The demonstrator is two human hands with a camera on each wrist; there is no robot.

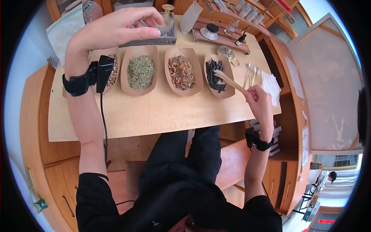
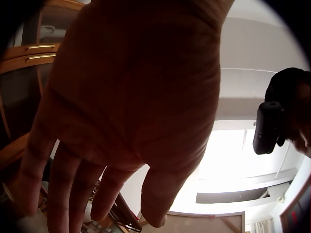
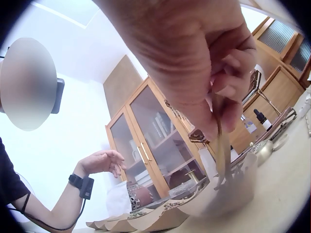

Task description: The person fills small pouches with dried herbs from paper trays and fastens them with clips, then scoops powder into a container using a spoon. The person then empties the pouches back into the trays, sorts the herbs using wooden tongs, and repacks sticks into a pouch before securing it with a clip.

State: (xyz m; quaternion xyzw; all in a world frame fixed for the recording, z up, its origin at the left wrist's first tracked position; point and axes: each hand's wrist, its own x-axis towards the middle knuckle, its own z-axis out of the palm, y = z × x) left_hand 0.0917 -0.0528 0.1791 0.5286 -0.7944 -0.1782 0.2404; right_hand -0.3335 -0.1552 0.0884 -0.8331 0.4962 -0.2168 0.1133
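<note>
In the head view my right hand [image 1: 259, 105] pinches the end of a slim, pale wooden tool [image 1: 233, 82]. Its wider tip rests among black stick-like pieces [image 1: 211, 73] in the rightmost boat-shaped paper tray [image 1: 228, 91]. In the right wrist view the wooden tool [image 3: 222, 158] points down into the tray, between thumb and fingers. My left hand [image 1: 116, 29] hovers at the upper left with relaxed fingers, holding nothing. Below it stand paper trays with green dried herb [image 1: 140, 72] and brown chunks [image 1: 112, 69], the latter partly behind my wrist. Another tray holds a red-orange dried mix [image 1: 181, 72].
A grey box [image 1: 168, 40] with a brass-knobbed item stands at the back. A wooden rack [image 1: 199, 35] carries a black-lidded jar [image 1: 210, 31] and a dropper bottle [image 1: 240, 39]. Metal tools [image 1: 252, 75] and white paper [image 1: 271, 88] lie at the right. Cabinets flank the table [image 1: 154, 116].
</note>
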